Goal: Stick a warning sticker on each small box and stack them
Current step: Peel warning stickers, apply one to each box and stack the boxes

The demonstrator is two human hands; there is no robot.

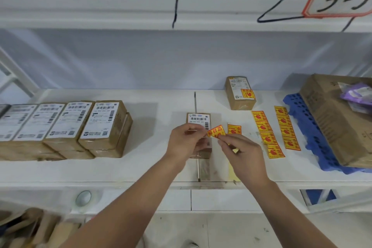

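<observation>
A small brown box with a white barcode label lies at the middle of the white shelf, partly hidden by my hands. Just above it, my left hand and my right hand both pinch a yellow-and-red warning sticker, left hand at its left edge, right hand at its lower right corner. A short strip of stickers lies right behind my right hand. Two longer sticker strips lie to the right. Farther back stands a box bearing a warning sticker.
Stacked labelled small boxes fill the shelf's left part. At the right a large cardboard carton rests on a blue perforated tray. A tape roll sits below the shelf's front edge.
</observation>
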